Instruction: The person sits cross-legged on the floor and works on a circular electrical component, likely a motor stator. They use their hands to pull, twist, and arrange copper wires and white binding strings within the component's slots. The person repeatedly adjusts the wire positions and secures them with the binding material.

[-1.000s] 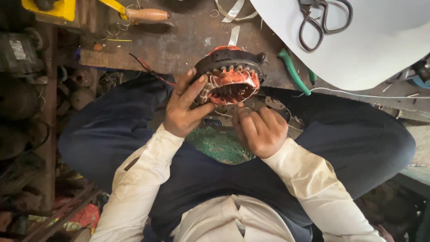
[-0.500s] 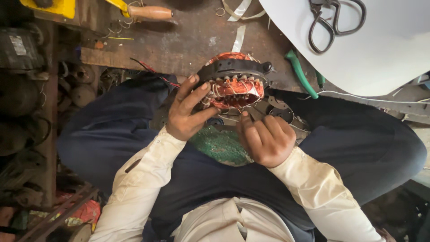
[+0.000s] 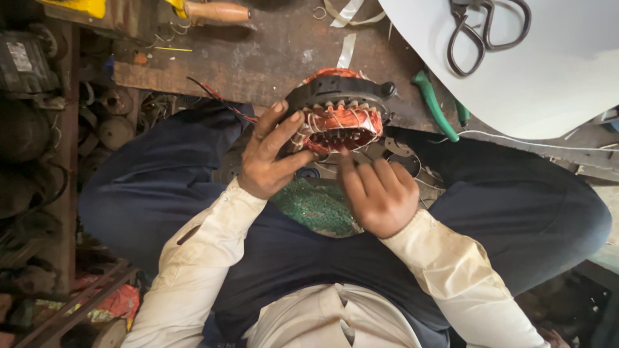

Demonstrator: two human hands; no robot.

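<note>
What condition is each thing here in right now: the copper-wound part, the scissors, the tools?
Copper-wound motor stator: tilted on its side, windings bare.
Left hand: gripping the stator's edge.
Right hand: fingers curled, fingertips at the windings.
Scissors: lying shut on the white sheet.
Wooden-handled tool: lying flat, untouched.
Green-handled tool: lying idle.

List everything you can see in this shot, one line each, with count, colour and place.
motor winding: one, copper-orange coils in a black ring, centre, above the lap
scissors: one pair, dark, top right on the white sheet
white sheet: one, white, top right
green-handled tool: one, green, right of the winding
wooden handle: one, tan, top edge on the bench
wooden bench: one, brown, top
green cloth: one, green, on the lap
old motor parts: several, dark, left edge
left hand: one, gripping the winding's left side
right hand: one, fingers bent, just below the winding
</note>
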